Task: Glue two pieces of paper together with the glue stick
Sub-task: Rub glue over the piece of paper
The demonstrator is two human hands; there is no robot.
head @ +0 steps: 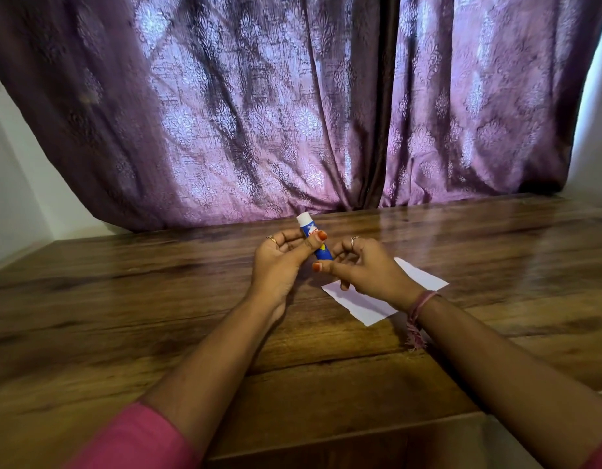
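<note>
A blue glue stick point(309, 231) with a white top is held tilted above the wooden table point(157, 299), top pointing up and away. My left hand point(281, 262) pinches its upper body between thumb and fingers. My right hand point(364, 265) grips its lower end with curled fingers. White paper point(364, 306) lies flat on the table under my right hand and wrist; I cannot tell whether it is one sheet or two stacked.
A purple patterned curtain point(293, 113) hangs along the table's far edge. The table's near edge point(360, 431) runs just in front of my forearms. White walls stand at the left and right.
</note>
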